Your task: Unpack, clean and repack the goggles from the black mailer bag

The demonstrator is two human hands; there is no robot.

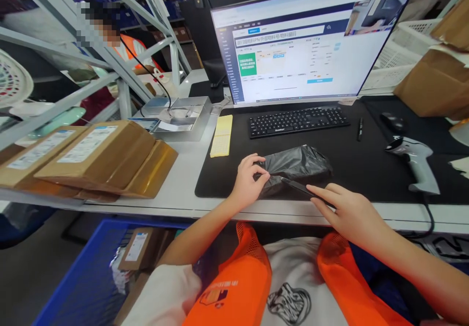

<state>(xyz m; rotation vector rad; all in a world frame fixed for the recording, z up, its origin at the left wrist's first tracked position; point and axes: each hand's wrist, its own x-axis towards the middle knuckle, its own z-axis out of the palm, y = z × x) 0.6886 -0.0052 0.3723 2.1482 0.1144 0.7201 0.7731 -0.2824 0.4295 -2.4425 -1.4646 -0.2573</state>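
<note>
A black plastic-wrapped package (298,162) lies on the black desk mat, near its front edge. At the package's left end, my left hand (249,179) is closed, pinching the plastic between thumb and fingers. My right hand (344,213) grips a slim black box cutter (298,186) from the right. The cutter's tip reaches the near side of the wrapping, close to my left fingertips. Whether the blade has gone into the plastic cannot be made out. What is inside the wrapping is hidden.
Behind the package are a keyboard (298,121) and a monitor (293,48). A barcode scanner (415,162), mouse (393,121) and pen (360,130) lie right; yellow notes (222,135), a metal tray (188,116) and cardboard boxes (98,155) left. Below is a blue crate (78,272). Another person sits behind the frame.
</note>
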